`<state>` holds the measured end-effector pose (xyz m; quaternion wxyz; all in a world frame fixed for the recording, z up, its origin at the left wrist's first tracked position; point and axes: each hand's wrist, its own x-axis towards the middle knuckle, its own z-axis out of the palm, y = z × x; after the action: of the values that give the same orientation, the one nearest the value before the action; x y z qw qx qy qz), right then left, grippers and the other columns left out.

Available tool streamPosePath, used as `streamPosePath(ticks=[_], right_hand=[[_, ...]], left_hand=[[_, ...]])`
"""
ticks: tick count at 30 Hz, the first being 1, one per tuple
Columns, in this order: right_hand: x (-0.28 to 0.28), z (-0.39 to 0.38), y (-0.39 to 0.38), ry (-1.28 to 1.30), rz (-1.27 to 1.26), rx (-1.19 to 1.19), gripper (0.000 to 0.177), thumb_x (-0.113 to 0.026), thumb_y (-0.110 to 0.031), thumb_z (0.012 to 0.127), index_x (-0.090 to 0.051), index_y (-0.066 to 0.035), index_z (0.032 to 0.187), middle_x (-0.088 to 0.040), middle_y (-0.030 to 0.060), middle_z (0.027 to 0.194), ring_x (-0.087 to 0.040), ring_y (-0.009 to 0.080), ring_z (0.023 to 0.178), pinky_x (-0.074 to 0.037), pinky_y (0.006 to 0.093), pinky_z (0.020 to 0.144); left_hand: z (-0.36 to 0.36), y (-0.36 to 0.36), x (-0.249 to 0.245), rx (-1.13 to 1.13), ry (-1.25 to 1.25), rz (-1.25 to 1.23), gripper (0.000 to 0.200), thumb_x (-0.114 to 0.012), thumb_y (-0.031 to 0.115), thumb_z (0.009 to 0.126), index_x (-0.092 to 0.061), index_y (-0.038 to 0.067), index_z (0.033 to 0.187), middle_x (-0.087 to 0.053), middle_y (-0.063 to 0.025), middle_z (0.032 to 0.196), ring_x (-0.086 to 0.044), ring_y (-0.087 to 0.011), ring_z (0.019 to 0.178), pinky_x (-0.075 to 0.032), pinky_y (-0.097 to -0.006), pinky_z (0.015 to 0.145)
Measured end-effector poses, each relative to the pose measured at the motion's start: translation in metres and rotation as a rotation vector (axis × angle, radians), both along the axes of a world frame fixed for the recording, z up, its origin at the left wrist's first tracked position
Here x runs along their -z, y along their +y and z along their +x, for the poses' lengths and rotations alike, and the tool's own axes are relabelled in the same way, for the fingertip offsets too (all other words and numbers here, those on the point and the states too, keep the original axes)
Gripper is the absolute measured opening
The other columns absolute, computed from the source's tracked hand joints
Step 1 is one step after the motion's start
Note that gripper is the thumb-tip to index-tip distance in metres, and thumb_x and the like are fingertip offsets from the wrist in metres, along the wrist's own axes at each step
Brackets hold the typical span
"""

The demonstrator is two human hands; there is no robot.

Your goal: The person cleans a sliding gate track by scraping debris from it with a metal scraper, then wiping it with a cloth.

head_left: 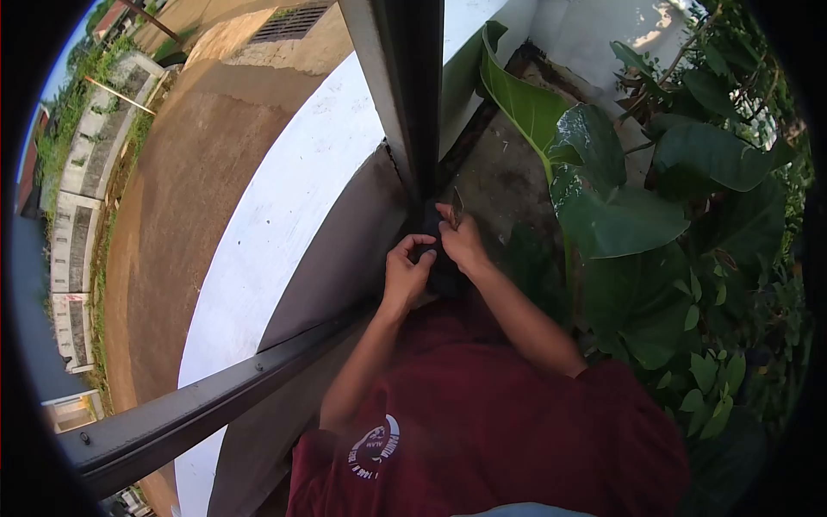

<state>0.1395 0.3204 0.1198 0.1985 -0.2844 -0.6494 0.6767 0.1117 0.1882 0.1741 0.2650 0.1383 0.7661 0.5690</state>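
Observation:
My left hand (408, 271) is closed, with thumb and forefinger curled toward each other. What sits between them, if anything, is too small to make out. Just right of it and slightly higher, my right hand (463, 242) is also closed, its fingers bent around a thin brownish thing (457, 208) whose kind does not show. Both hands are close together near the foot of a dark metal post (416, 112). The ground right under the fingers lies in deep shade.
Large green leaves (620, 220) crowd the right side, close to my right arm. A white-topped curved wall (250, 233) runs along the left, with a metal rail (233, 379) crossing it. Beyond lies a brown road (172, 224) with a drain grate (291, 23).

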Motion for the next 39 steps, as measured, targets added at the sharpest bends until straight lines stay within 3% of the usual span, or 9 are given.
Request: streamPosePath(ticks=[4,7,11,12,14,16,19,25,39], right_hand=[[-0.020,0.012,0.023,-0.503,0.445,-0.328,0.034,-0.052,-0.009,0.084,-0.063,0.005,0.113,-0.064,0.0305,0.105,-0.059,0.0445,0.106,-0.046,0.0477,0.093],[-0.007,0.020,0.033,-0.324,0.581,-0.202,0.032,-0.053,-0.009,0.084,-0.063,0.004,0.111,-0.063,0.0310,0.104,-0.059,0.0460,0.104,-0.046,0.0499,0.090],[-0.044,0.033,0.040,-0.202,0.018,-0.246,0.027,-0.060,-0.018,0.092,-0.068,0.003,0.106,-0.066,0.0062,0.073,-0.064,0.0155,0.065,-0.049,0.0295,0.061],[-0.051,0.040,0.042,-0.119,0.016,-0.326,0.036,-0.066,-0.022,0.092,-0.063,0.001,0.119,-0.054,-0.0040,0.068,-0.050,0.0019,0.062,-0.041,0.0187,0.058],[-0.066,0.047,0.037,0.037,-0.016,-0.410,0.047,-0.067,-0.017,0.089,-0.054,0.000,0.131,-0.054,-0.0036,0.070,-0.049,0.0033,0.059,-0.040,0.0201,0.052],[-0.082,0.048,0.032,0.121,-0.042,-0.540,0.070,-0.071,-0.014,0.086,-0.037,-0.001,0.146,-0.053,-0.0042,0.071,-0.048,0.0039,0.058,-0.039,0.0201,0.050],[-0.085,0.045,0.023,0.073,0.055,-0.690,0.036,-0.072,-0.015,0.086,-0.064,0.001,0.118,-0.061,-0.0015,0.076,-0.054,0.0073,0.062,-0.043,0.0237,0.055],[-0.142,0.038,0.013,0.022,0.545,-0.666,0.016,-0.076,-0.015,0.083,-0.070,0.000,0.084,-0.066,0.0072,0.069,-0.061,0.0115,0.062,-0.046,0.0263,0.058],[-0.202,0.036,0.006,0.440,0.588,-0.574,0.018,-0.083,-0.011,0.073,-0.070,-0.004,0.083,-0.060,0.0050,0.060,-0.055,0.0148,0.047,-0.038,0.0274,0.046]], left_hand=[[-0.007,-0.006,0.000,0.105,0.208,-0.163,0.022,-0.060,0.006,0.081,-0.068,0.004,0.102,-0.059,-0.0058,0.069,-0.045,-0.0100,0.052,-0.042,-0.0290,0.058],[-0.007,-0.011,-0.014,0.109,0.246,-0.132,0.025,-0.058,0.006,0.082,-0.067,0.005,0.105,-0.061,-0.0075,0.072,-0.043,-0.0100,0.050,-0.042,-0.0297,0.057],[-0.006,-0.020,-0.033,0.118,0.179,0.041,0.034,-0.056,0.004,0.082,-0.064,0.005,0.115,-0.066,-0.0095,0.083,-0.055,-0.0130,0.059,-0.047,-0.0304,0.065],[-0.007,-0.022,-0.037,0.142,0.154,0.091,0.036,-0.055,0.003,0.083,-0.062,0.003,0.118,-0.066,-0.0101,0.093,-0.057,-0.0142,0.075,-0.047,-0.0302,0.075],[-0.008,-0.028,-0.045,0.201,0.107,0.192,0.040,-0.052,0.001,0.084,-0.058,0.001,0.123,-0.066,-0.0113,0.114,-0.061,-0.0167,0.107,-0.045,-0.0299,0.095],[-0.009,-0.032,-0.051,0.256,0.073,0.302,0.041,-0.052,0.000,0.084,-0.057,0.000,0.125,-0.066,-0.0118,0.113,-0.061,-0.0176,0.108,-0.044,-0.0310,0.097],[-0.011,-0.040,-0.060,0.306,0.080,0.400,0.044,-0.052,-0.001,0.083,-0.056,-0.001,0.126,-0.066,-0.0117,0.113,-0.061,-0.0180,0.109,-0.044,-0.0313,0.098],[-0.009,-0.054,-0.059,0.186,0.122,0.468,0.048,-0.054,-0.005,0.077,-0.058,0.002,0.125,-0.071,-0.0105,0.103,-0.066,-0.0162,0.096,-0.048,-0.0301,0.090],[-0.010,-0.052,-0.076,-0.214,0.562,0.062,0.019,-0.069,-0.002,0.074,-0.063,0.001,0.091,-0.063,-0.0139,0.086,-0.066,-0.0268,0.082,-0.051,-0.0362,0.069]])
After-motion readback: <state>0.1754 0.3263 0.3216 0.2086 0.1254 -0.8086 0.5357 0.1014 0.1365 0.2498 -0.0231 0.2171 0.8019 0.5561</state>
